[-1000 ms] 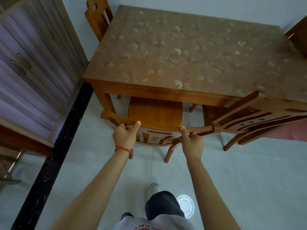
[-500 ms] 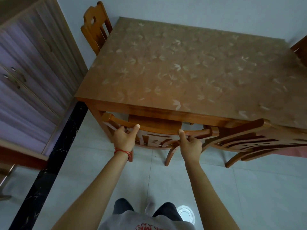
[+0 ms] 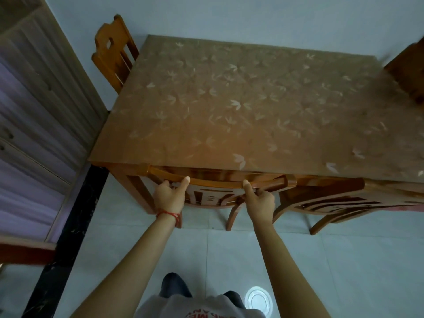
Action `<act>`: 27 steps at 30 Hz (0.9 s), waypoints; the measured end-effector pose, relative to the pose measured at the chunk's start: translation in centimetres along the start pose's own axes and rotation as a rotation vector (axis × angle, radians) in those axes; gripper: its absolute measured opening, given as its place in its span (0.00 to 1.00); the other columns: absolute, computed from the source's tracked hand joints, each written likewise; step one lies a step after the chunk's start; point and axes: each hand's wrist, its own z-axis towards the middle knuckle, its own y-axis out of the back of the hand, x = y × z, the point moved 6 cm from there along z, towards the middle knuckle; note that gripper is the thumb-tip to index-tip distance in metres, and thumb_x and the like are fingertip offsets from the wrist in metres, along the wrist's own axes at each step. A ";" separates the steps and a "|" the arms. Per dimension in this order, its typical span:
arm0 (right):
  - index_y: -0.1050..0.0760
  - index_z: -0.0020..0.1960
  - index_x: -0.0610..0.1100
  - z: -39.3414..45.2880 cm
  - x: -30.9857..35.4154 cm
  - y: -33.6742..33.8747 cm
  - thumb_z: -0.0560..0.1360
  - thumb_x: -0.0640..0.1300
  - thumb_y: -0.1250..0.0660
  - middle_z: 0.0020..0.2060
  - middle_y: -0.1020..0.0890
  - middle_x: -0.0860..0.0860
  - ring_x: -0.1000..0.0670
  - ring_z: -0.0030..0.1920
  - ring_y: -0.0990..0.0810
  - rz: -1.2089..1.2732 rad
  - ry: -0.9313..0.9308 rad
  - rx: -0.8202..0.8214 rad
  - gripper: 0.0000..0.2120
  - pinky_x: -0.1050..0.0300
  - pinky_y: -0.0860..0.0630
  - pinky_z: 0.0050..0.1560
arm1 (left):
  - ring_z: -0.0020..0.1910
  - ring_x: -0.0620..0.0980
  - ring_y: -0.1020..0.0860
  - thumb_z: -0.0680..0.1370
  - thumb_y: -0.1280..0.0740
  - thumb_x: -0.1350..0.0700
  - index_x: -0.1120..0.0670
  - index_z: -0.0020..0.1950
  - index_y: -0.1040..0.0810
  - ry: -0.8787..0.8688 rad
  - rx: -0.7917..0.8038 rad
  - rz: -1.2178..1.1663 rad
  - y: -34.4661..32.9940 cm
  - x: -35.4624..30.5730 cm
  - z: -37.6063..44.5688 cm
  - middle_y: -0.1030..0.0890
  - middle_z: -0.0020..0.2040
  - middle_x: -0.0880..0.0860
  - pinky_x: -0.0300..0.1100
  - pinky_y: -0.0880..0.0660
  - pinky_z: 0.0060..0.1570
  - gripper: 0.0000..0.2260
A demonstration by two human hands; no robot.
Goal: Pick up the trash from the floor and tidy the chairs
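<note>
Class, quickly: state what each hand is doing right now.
Left hand: closed on the chair's top rail.
Right hand: closed on the same rail.

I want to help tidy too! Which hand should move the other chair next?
Probably the right hand. The second chair stands tilted just to its right, while the left hand grips the far end of the pushed-in chair.

The only lettering is red print on the white shirt [image 3: 199, 312] at the bottom edge of the view, below the wooden chair [image 3: 215, 184]. It appears upside down and cut off by the frame; the letters cannot be read with certainty.
</note>
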 end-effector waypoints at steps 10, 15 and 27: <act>0.27 0.30 0.36 0.2 -0.6 0.1 0.72 0.55 0.34 0.28 0.22 0.42 0.46 0.31 0.23 -0.015 -0.028 -0.018 0.24 0.57 0.30 0.35 | 0.41 0.54 0.23 0.72 0.30 0.51 0.63 0.43 0.23 0.017 0.012 0.006 -0.2 0.3 -0.2 0.20 0.41 0.57 0.43 0.29 0.44 0.14; 0.22 0.38 0.31 0.1 -0.5 0.0 0.72 0.56 0.34 0.34 0.18 0.40 0.45 0.37 0.19 0.019 -0.035 -0.001 0.25 0.56 0.27 0.38 | 0.42 0.54 0.24 0.72 0.31 0.51 0.63 0.44 0.23 0.013 0.018 0.018 0.0 -0.1 -0.6 0.21 0.41 0.56 0.42 0.31 0.43 0.15; 0.26 0.48 0.39 -2.0 -0.2 0.3 0.77 0.54 0.42 0.34 0.24 0.50 0.49 0.39 0.25 -0.131 0.032 0.143 0.17 0.59 0.34 0.41 | 0.67 0.59 0.32 0.74 0.34 0.49 0.61 0.68 0.34 -0.034 0.165 0.220 1.3 0.3 -2.4 0.30 0.68 0.61 0.52 0.33 0.64 0.26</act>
